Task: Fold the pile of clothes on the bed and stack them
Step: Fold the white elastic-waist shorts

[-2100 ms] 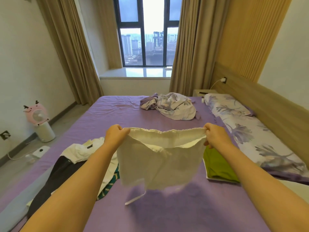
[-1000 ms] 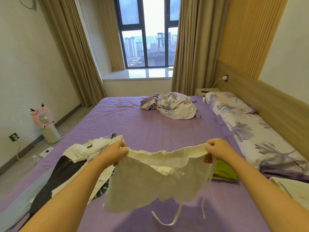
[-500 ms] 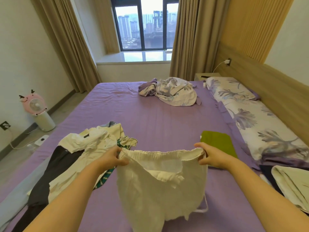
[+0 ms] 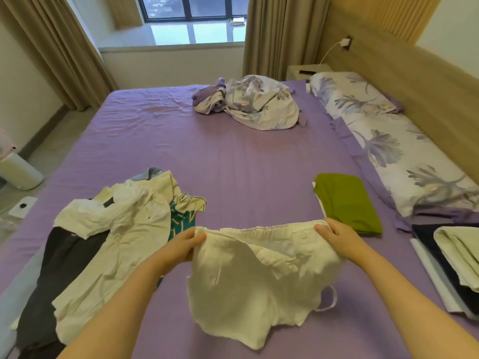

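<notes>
White drawstring shorts (image 4: 254,275) lie spread low over the purple bed (image 4: 207,156), waistband stretched between my hands. My left hand (image 4: 181,246) pinches the waistband's left end. My right hand (image 4: 339,238) grips its right end. A white cord loops out at the shorts' right side. Left of the shorts lies the unfolded pile (image 4: 108,244): white shirts, a dark garment and a green-patterned piece. A folded green garment (image 4: 347,200) sits just beyond my right hand. Folded dark and pale clothes (image 4: 451,265) are stacked at the right edge.
A crumpled floral sheet (image 4: 256,104) lies at the bed's far end. Floral pillows (image 4: 388,141) run along the wooden headboard on the right. A nightstand (image 4: 308,69) stands at the far right corner. A white appliance (image 4: 18,172) stands on the floor at left.
Both hands have lowered the white shorts from chest height down to the bed surface. The view has tilted downward, so the folded stack at the right came into sight.
</notes>
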`<state>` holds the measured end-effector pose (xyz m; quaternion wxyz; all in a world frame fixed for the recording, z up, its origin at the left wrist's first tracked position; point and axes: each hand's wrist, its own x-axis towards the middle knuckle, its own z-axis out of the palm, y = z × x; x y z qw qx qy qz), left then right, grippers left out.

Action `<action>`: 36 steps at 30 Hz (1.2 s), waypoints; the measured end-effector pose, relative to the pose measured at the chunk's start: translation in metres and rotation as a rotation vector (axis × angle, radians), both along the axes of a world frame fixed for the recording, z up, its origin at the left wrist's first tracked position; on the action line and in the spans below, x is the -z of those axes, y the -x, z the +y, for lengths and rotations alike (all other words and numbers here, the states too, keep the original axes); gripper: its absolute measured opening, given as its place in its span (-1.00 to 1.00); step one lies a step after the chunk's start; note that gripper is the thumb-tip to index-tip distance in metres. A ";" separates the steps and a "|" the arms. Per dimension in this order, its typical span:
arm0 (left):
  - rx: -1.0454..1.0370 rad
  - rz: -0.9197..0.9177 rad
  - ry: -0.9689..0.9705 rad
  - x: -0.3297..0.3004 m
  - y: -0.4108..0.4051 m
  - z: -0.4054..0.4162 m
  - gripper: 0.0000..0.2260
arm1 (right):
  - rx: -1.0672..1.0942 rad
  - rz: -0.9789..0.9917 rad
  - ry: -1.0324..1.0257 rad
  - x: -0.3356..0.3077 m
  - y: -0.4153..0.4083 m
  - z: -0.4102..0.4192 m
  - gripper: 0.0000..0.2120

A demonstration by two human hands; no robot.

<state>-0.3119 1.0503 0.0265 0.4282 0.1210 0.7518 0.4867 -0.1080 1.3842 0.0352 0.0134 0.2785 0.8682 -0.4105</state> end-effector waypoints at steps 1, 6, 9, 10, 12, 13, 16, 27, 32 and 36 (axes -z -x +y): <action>0.019 -0.041 0.015 0.002 0.006 0.002 -0.78 | 0.017 -0.021 0.013 0.002 0.002 0.001 -0.67; 0.080 -0.256 0.056 0.010 0.028 0.019 -0.75 | 0.059 -0.199 0.177 0.002 0.008 0.017 -0.66; 0.223 -0.428 0.078 0.010 0.044 0.025 -0.68 | 0.036 -0.368 0.329 -0.006 0.011 0.039 -0.75; 0.274 -0.484 0.091 0.010 0.051 0.026 -0.66 | 0.018 -0.415 0.378 -0.008 0.014 0.048 -0.73; 0.311 -0.556 0.105 0.014 0.065 0.033 -0.65 | -0.005 -0.483 0.463 -0.008 0.028 0.063 -0.71; 0.277 -0.568 0.112 0.018 0.073 0.039 -0.64 | 0.006 -0.486 0.489 -0.004 0.039 0.068 -0.72; 0.001 -0.441 0.147 0.054 0.092 0.069 -0.68 | 0.146 -0.355 0.494 0.035 0.079 0.074 -0.83; -0.321 0.329 0.376 0.230 0.125 0.151 -0.86 | 0.285 -0.185 0.147 0.238 0.152 0.073 -0.92; -0.264 0.533 0.494 0.248 0.152 0.158 -0.81 | 0.279 -0.097 0.059 0.255 0.172 0.097 -0.87; -0.259 0.580 0.566 0.256 0.165 0.181 -0.81 | 0.252 -0.099 0.060 0.267 0.196 0.111 -0.85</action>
